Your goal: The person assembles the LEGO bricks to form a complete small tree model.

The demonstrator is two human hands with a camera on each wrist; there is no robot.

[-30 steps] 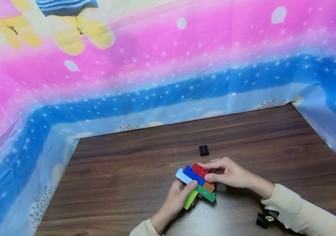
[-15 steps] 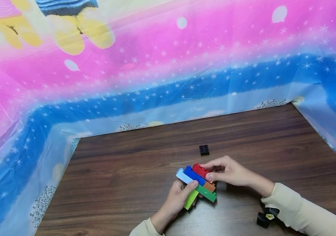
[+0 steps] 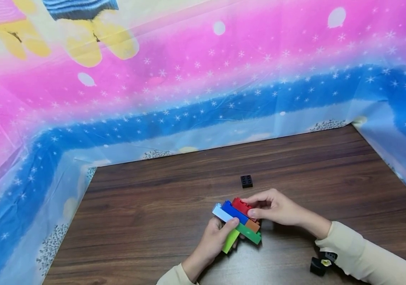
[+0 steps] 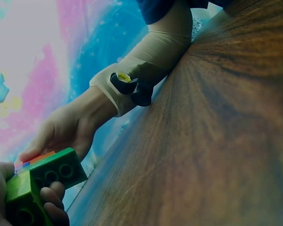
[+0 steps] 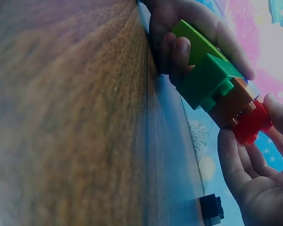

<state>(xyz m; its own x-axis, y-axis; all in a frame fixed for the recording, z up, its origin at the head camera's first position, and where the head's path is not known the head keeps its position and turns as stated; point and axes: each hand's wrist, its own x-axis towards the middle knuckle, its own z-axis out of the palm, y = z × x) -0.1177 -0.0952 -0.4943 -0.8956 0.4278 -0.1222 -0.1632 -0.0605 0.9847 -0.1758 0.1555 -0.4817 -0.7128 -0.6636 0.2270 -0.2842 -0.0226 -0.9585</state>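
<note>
Toy building bricks are joined in one block between the two hands. In the head view it shows a light blue brick [image 3: 222, 213], a blue brick [image 3: 235, 212], an orange brick [image 3: 252, 225], a green brick [image 3: 249, 234] and a lime green brick [image 3: 230, 241]. My left hand [image 3: 215, 236] grips this block from below left, thumb across its face and fingers curled behind the lime brick. At its upper right end my right hand [image 3: 272, 206] pinches a red brick [image 3: 241, 206] between thumb and fingers. In the right wrist view the red brick sits against the orange one.
A black brick [image 3: 246, 181] with studs up lies on the brown wooden table [image 3: 145, 221] beyond the hands. A black wrist device [image 3: 318, 266] hangs at the right sleeve. Behind the table hangs a pink and blue printed cloth [image 3: 188, 99].
</note>
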